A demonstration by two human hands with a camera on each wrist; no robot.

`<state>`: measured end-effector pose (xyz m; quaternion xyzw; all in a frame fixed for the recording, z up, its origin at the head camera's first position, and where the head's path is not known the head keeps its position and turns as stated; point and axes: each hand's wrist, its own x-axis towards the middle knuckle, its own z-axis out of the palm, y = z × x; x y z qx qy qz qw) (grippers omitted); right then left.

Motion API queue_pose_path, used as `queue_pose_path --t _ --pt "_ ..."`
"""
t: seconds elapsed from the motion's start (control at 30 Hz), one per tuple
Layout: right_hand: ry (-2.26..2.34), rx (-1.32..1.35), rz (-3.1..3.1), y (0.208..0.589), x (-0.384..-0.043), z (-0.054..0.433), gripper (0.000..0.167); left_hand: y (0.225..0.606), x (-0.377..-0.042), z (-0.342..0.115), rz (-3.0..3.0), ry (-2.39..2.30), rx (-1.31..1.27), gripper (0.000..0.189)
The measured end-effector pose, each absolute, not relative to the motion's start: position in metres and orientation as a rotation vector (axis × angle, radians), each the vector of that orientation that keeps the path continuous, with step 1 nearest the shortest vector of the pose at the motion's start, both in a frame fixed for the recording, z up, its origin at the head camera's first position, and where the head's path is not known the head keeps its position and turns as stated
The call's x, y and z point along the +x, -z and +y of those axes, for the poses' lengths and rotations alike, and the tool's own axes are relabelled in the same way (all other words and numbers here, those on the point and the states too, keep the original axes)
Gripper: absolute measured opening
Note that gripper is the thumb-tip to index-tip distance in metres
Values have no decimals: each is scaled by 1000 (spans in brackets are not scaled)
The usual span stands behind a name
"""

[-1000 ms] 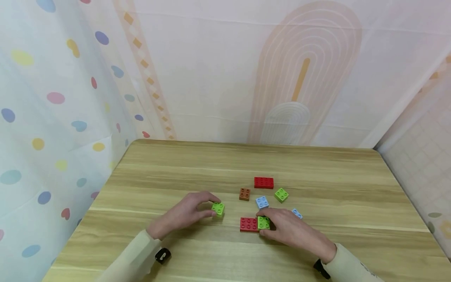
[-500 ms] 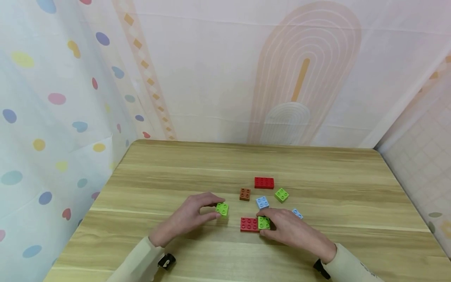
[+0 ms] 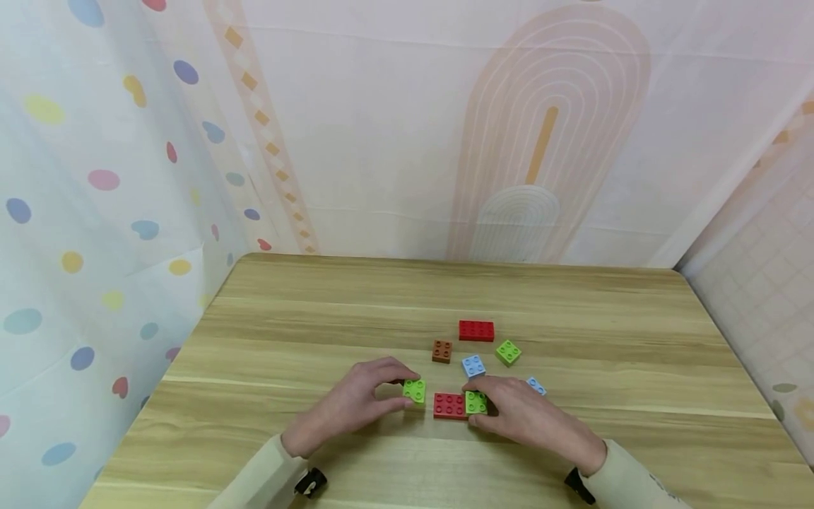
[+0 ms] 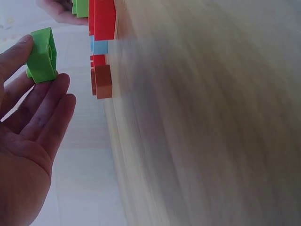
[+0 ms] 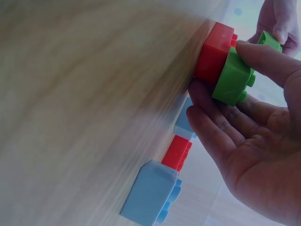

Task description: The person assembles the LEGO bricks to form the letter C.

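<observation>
My left hand (image 3: pixel 356 403) pinches a lime-green toy building brick (image 3: pixel 415 392) between thumb and fingers. In the left wrist view that green brick (image 4: pixel 42 59) is held tilted, above the tabletop, its hollow underside partly showing. Just to its right lies a long red brick (image 3: pixel 448 406) with studs up. A second green brick (image 3: pixel 475 402) sits on the red brick's right end, and my right hand (image 3: pixel 524 417) grips it with thumb and fingers. The right wrist view shows this green brick (image 5: pixel 233 77) against the studded side of the red brick (image 5: pixel 215 54).
Behind the hands lie another red brick (image 3: pixel 476 331), a brown brick (image 3: pixel 441 351), a light blue brick (image 3: pixel 473 365) and a green brick (image 3: pixel 508 352). One more light blue brick (image 3: pixel 536 386) is partly hidden behind my right hand. A patterned curtain (image 3: pixel 369 141) hangs beyond the wooden table (image 3: pixel 305 297).
My left hand has moved right with its green brick, and slightly toward me, closing in on the red brick's left end. The right hand has stayed in place.
</observation>
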<state>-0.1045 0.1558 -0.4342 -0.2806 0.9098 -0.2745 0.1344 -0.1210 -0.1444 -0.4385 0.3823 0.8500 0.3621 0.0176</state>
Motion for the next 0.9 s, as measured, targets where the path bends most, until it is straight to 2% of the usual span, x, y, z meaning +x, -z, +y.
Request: queue_pose_path --t 0.57,0.9 --pt "792 -808 2628 433 -105 157 41 439 -117 -130 2568 -1088 1045 37" --pt "795 -816 2635 433 -105 155 41 438 -117 -124 2579 -1026 1157 40"
